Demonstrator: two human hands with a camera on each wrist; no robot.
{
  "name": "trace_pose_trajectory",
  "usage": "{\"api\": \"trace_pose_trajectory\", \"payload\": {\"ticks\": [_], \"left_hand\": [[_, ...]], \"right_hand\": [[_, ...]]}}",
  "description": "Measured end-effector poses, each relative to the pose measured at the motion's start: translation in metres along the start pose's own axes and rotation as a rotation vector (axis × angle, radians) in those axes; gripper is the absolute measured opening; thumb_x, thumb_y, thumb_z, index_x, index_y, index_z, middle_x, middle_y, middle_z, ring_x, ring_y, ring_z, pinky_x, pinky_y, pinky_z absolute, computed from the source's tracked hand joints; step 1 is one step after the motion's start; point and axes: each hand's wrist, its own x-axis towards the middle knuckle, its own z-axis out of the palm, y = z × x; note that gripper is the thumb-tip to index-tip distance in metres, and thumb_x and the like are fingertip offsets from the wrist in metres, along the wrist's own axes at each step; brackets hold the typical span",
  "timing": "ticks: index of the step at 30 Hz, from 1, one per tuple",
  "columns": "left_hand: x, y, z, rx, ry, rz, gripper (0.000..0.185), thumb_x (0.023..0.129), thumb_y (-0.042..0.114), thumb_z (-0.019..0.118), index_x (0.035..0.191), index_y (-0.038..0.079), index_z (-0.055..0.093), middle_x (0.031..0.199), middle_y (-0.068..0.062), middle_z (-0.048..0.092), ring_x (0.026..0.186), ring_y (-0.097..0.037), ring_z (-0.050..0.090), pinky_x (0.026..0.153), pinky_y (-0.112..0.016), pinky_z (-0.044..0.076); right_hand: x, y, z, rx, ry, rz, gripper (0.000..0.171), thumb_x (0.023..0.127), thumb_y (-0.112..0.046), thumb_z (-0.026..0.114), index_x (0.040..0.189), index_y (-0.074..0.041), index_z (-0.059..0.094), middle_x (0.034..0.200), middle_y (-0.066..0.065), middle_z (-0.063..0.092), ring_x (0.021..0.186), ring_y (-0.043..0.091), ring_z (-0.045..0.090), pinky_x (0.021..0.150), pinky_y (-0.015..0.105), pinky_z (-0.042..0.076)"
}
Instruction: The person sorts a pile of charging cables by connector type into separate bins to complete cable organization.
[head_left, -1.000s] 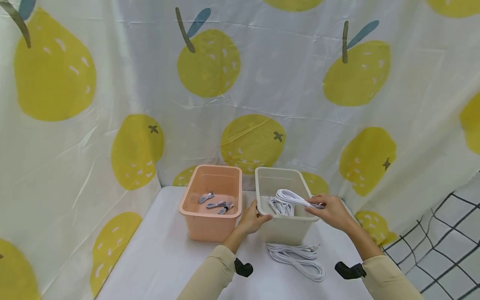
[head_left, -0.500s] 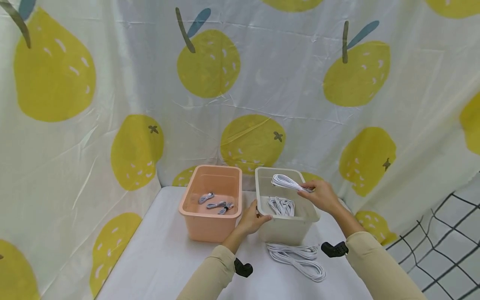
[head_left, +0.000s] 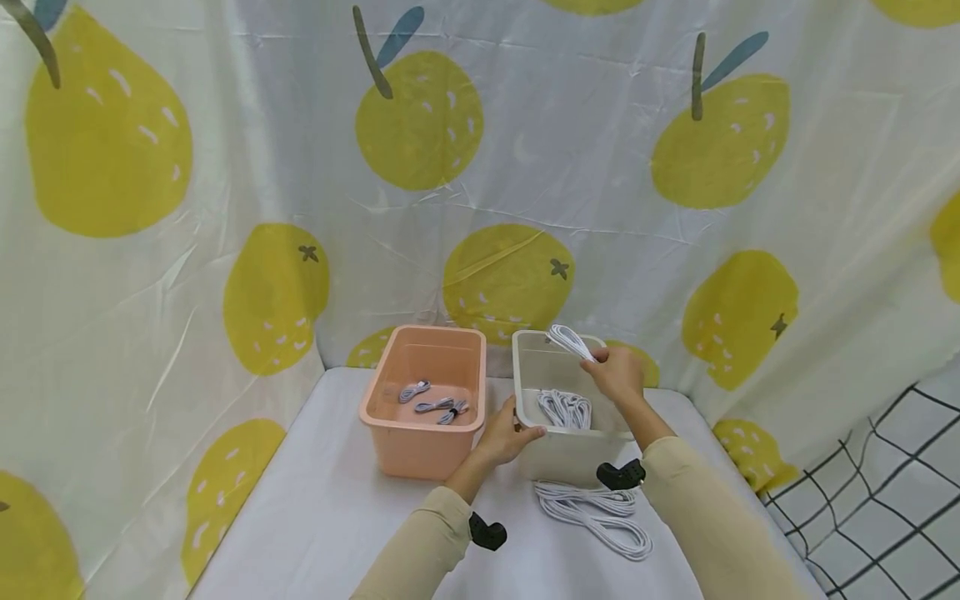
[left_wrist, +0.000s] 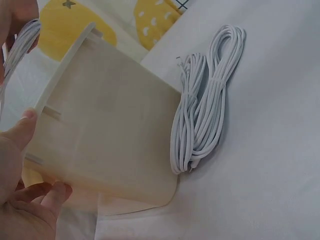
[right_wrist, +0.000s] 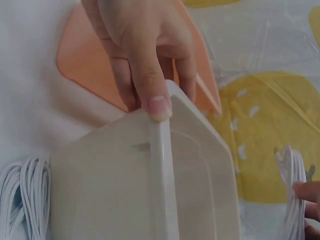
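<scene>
My left hand (head_left: 510,435) grips the near left corner of a white bin (head_left: 570,454), thumb over the rim; the same grip shows in the left wrist view (left_wrist: 22,150) and the right wrist view (right_wrist: 145,55). My right hand (head_left: 618,375) pinches a coiled white cable (head_left: 568,340) and holds it above the bin's far end. Another white cable coil (head_left: 564,408) lies inside the bin. In the right wrist view the held cable (right_wrist: 292,200) hangs at the right edge.
A peach bin (head_left: 420,450) with three small tied cable bundles (head_left: 435,404) stands left of the white bin. More white cable coils (head_left: 596,512) (left_wrist: 205,115) lie on the white table (head_left: 315,517) in front of the white bin. A fruit-print curtain (head_left: 480,167) surrounds the table.
My right hand has lifted the cable coil and carried it from the bin's right rim toward its far end. The left hand has kept its grip on the corner.
</scene>
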Motion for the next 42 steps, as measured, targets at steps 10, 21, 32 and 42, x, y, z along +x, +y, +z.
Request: {"api": "trace_pose_trajectory", "payload": {"ticks": [10, 21, 32, 42], "left_hand": [[0.001, 0.001, 0.001, -0.001, -0.003, 0.007, 0.075, 0.094, 0.017, 0.079, 0.154, 0.0, 0.037, 0.133, -0.017, 0.061, 0.12, -0.029, 0.062, 0.095, -0.037, 0.055], [-0.002, 0.003, -0.002, -0.003, -0.002, -0.007, 0.076, 0.094, 0.016, 0.079, 0.155, -0.001, 0.036, 0.135, -0.019, 0.06, 0.121, -0.029, 0.061, 0.097, -0.038, 0.054], [-0.001, 0.002, -0.002, -0.004, -0.008, -0.007, 0.077, 0.095, 0.017, 0.079, 0.155, -0.001, 0.035, 0.136, -0.019, 0.06, 0.122, -0.029, 0.06, 0.097, -0.037, 0.053], [0.001, -0.001, -0.001, -0.031, -0.015, 0.0, 0.077, 0.095, 0.016, 0.079, 0.156, -0.001, 0.034, 0.135, -0.017, 0.06, 0.121, -0.028, 0.06, 0.098, -0.036, 0.053]], "right_hand": [[0.0, -0.003, 0.005, 0.164, -0.296, 0.131, 0.067, 0.104, -0.04, 0.061, 0.153, 0.003, 0.044, 0.138, 0.031, 0.055, 0.123, 0.046, 0.055, 0.1, 0.057, 0.048], [-0.007, 0.007, -0.003, 0.101, -0.407, -0.064, 0.063, 0.095, -0.022, 0.075, 0.147, 0.004, 0.051, 0.13, 0.03, 0.06, 0.118, 0.046, 0.059, 0.094, 0.055, 0.052], [-0.021, 0.007, -0.008, 0.147, -0.416, -0.099, 0.061, 0.094, -0.021, 0.078, 0.147, -0.002, 0.054, 0.132, 0.025, 0.062, 0.116, 0.044, 0.062, 0.092, 0.056, 0.054], [-0.034, 0.013, -0.018, 0.173, -0.403, -0.135, 0.059, 0.093, -0.023, 0.08, 0.144, -0.003, 0.058, 0.126, 0.02, 0.065, 0.111, 0.04, 0.065, 0.09, 0.053, 0.055]]}}
